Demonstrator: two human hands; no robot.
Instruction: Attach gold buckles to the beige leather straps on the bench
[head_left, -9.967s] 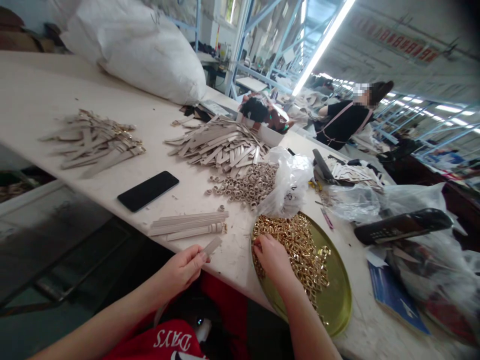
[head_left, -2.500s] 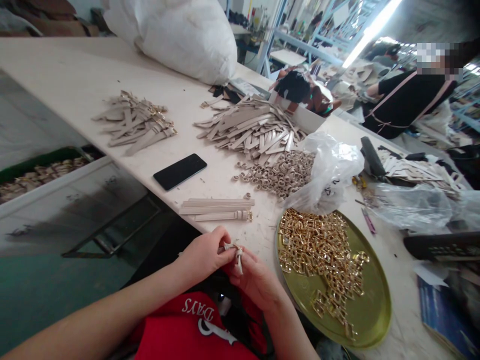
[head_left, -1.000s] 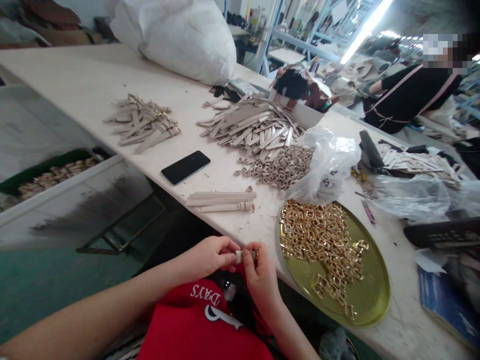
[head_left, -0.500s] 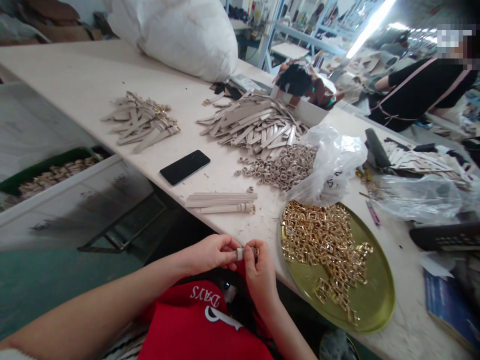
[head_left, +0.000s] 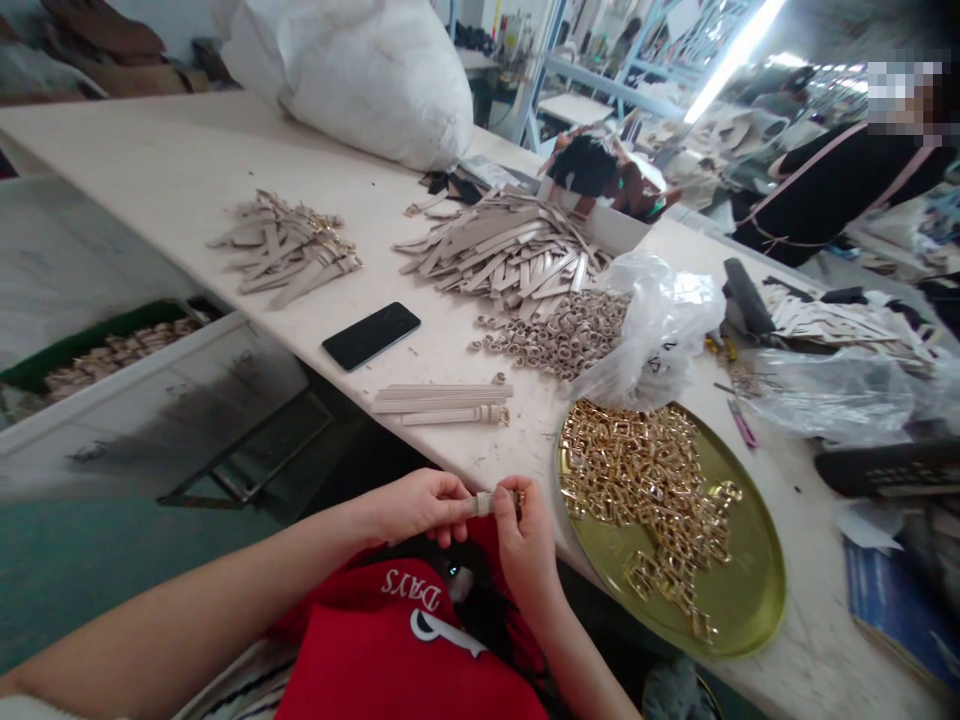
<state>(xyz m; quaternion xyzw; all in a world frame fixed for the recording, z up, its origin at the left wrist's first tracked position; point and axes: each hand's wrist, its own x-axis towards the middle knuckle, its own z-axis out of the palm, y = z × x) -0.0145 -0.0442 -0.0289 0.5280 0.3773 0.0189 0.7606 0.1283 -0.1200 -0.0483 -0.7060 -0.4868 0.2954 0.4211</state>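
Observation:
Between my two hands, just off the table's front edge, is a short beige strap [head_left: 481, 504] with a loop round it and a bit of gold buckle at its right end. My left hand [head_left: 435, 507] pinches the strap's left part. The fingers of my right hand [head_left: 519, 520] are closed round the buckle end and hide most of it. On the table beyond lie several flat beige straps [head_left: 442, 393] in a row, the nearest with a loop and gold buckle. Right of my hands stands a round gold-green tray [head_left: 754, 580] heaped with gold buckles [head_left: 637, 470].
A black phone [head_left: 371, 335] lies left of a heap of small beige loops [head_left: 559, 335]. Behind are a large strap pile [head_left: 502, 245] and a smaller pile of buckled straps [head_left: 292, 250]. A clear plastic bag [head_left: 660, 310] overhangs the tray's back. A co-worker [head_left: 832, 190] is at right.
My hands have drawn slightly apart, the right one shifting a little to the right, so more of the strap shows between them. The view has tilted slightly.

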